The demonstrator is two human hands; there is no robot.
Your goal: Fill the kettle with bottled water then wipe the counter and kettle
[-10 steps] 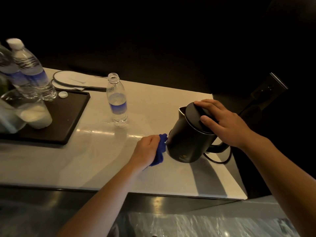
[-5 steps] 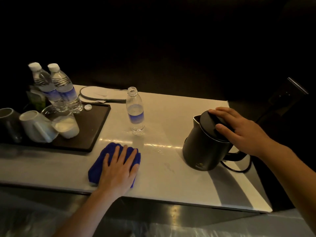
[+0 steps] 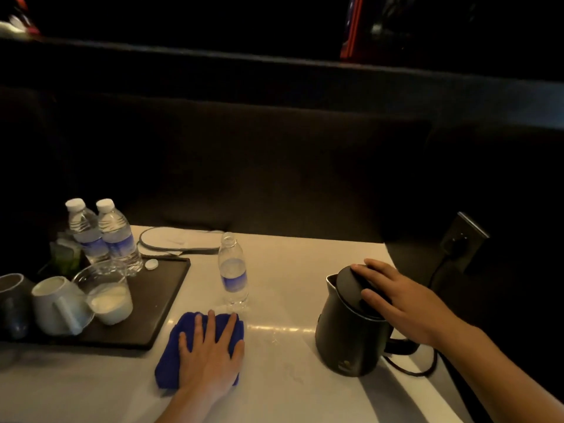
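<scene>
A black kettle (image 3: pixel 348 337) stands on the right of the white counter (image 3: pixel 290 389), lid down. My right hand (image 3: pixel 399 303) rests on the lid with fingers spread. A blue cloth (image 3: pixel 180 340) lies flat on the counter near the front edge, and my left hand (image 3: pixel 213 355) presses on it, palm down, fingers apart. An uncapped, nearly empty water bottle (image 3: pixel 233 274) stands just behind the cloth.
A black tray (image 3: pixel 158 303) on the left holds two capped bottles (image 3: pixel 103 236), a loose cap (image 3: pixel 151 264), mugs (image 3: pixel 58 303) and a glass. A flat white slipper (image 3: pixel 180 239) lies behind it. The kettle's cord (image 3: pixel 427 366) runs to a wall socket (image 3: pixel 464 242) at right.
My left hand left the kettle's side, carried the cloth leftward and laid it flat on the counter by the tray. The right hand stays on the lid. The view has tilted up.
</scene>
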